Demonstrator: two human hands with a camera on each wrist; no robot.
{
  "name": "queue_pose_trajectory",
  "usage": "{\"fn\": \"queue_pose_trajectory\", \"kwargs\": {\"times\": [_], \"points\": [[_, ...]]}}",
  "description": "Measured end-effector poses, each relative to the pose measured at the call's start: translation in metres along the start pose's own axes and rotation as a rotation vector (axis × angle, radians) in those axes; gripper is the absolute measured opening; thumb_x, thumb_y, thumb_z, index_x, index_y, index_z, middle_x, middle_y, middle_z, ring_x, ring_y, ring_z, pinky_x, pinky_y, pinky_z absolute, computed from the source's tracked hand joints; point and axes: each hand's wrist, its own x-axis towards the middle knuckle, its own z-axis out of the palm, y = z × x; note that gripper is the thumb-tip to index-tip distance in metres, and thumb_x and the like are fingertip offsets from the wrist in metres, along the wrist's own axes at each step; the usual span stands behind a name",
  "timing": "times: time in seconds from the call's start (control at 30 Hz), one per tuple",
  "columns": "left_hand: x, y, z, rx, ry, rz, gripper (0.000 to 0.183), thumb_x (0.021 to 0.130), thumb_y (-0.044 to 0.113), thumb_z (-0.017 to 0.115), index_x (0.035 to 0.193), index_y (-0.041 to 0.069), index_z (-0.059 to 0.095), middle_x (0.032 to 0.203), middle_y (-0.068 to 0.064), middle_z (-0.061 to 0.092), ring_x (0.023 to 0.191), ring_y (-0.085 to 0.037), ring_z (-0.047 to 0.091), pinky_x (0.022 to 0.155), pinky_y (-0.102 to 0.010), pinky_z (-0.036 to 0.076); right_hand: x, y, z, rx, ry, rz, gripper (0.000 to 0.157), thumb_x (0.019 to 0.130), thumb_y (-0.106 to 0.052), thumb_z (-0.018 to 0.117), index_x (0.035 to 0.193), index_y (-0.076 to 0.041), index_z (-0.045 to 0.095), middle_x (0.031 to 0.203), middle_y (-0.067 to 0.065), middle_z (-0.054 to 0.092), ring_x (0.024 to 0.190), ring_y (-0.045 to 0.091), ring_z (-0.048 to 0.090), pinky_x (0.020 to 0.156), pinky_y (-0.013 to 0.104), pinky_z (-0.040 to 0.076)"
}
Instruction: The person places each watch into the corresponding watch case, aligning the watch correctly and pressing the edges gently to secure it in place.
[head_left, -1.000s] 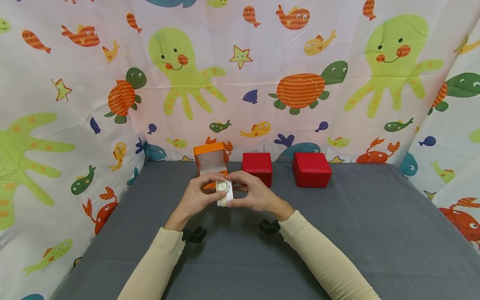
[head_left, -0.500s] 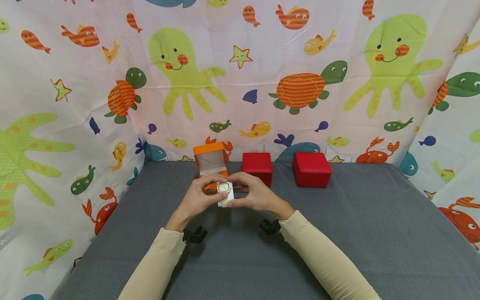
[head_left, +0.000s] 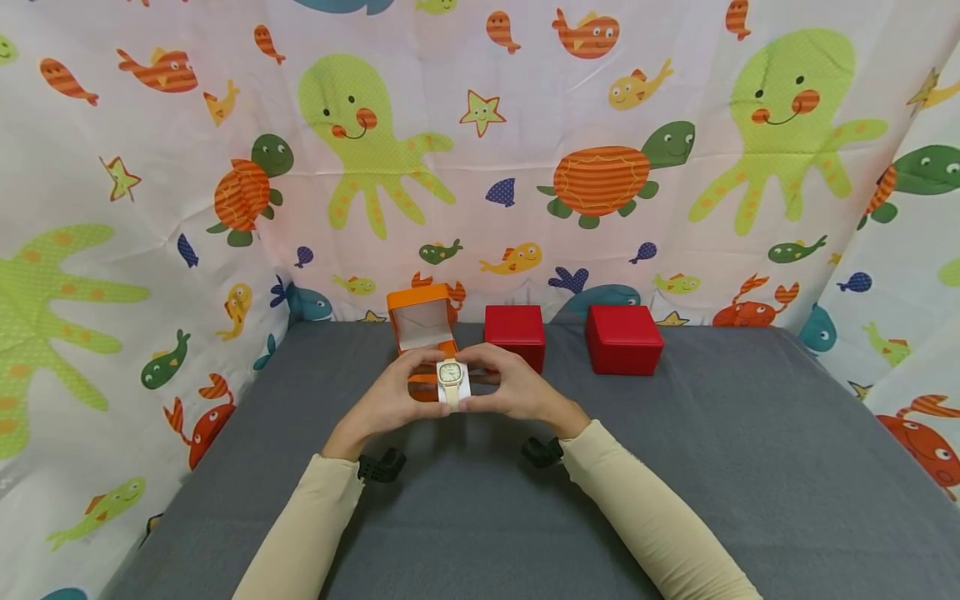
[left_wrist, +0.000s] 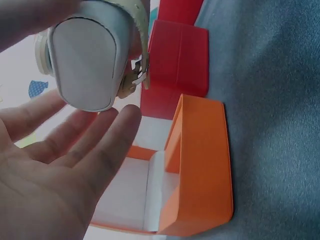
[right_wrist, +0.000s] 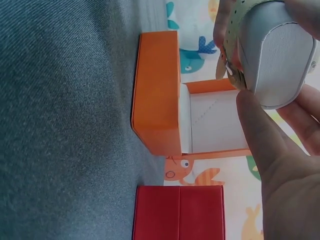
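Observation:
A wristwatch [head_left: 451,374] with a squarish pale dial and cream strap is wrapped round a white watch cushion [head_left: 465,390]. Both hands hold it up above the cloth, in front of the orange box. My left hand [head_left: 392,393] holds its left side, and my right hand [head_left: 519,387] grips the right side, thumbs at the bottom and fingertips at the top. In the left wrist view the cushion's flat end [left_wrist: 85,62] faces the palm, and the strap's metal buckle [left_wrist: 131,80] hangs behind. The opposite cushion end [right_wrist: 282,65] appears in the right wrist view.
Behind the hands stands an orange box [head_left: 417,297] with its lid raised and a pale lining. Two closed red boxes [head_left: 514,327] [head_left: 624,339] sit to its right. Grey cloth [head_left: 480,517] covers the table, backed by a sea-animal curtain [head_left: 487,183].
My left thumb has slid off the watch front to its lower left, uncovering the strap. The left hand shifted slightly left; the watch now faces more squarely forward. The right hand barely moved.

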Motion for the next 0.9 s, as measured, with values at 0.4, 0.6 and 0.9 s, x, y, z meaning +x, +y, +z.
{"fn": "queue_pose_trajectory", "kwargs": {"times": [0.4, 0.6, 0.9], "points": [[0.002, -0.004, 0.001, 0.146, 0.045, 0.026, 0.067, 0.071, 0.025, 0.086, 0.128, 0.008, 0.056, 0.147, -0.006, 0.04, 0.121, -0.033, 0.049, 0.097, -0.053, 0.043, 0.002, 0.004, -0.001, -0.001, -0.071, 0.032, 0.059, 0.077, -0.018, 0.079, 0.129, -0.015, 0.053, 0.122, -0.006, 0.053, 0.114, 0.011, 0.056, 0.095, 0.034, 0.048], [0.007, -0.014, -0.004, 0.214, 0.066, 0.013, 0.069, 0.071, 0.026, 0.085, 0.131, 0.01, 0.055, 0.142, -0.008, 0.045, 0.116, -0.033, 0.049, 0.094, -0.05, 0.046, 0.016, 0.01, -0.003, -0.095, -0.109, -0.005, 0.059, 0.076, -0.019, 0.078, 0.129, -0.011, 0.053, 0.122, -0.004, 0.054, 0.11, 0.014, 0.055, 0.097, 0.039, 0.047], [0.027, -0.038, -0.014, 0.285, 0.061, -0.05, 0.067, 0.074, 0.03, 0.083, 0.132, 0.013, 0.054, 0.126, -0.005, 0.053, 0.107, -0.029, 0.053, 0.091, -0.046, 0.049, 0.046, 0.017, -0.005, -0.228, -0.206, 0.112, 0.065, 0.079, -0.02, 0.076, 0.137, -0.011, 0.047, 0.13, 0.0, 0.05, 0.116, 0.023, 0.05, 0.097, 0.043, 0.046]]}}
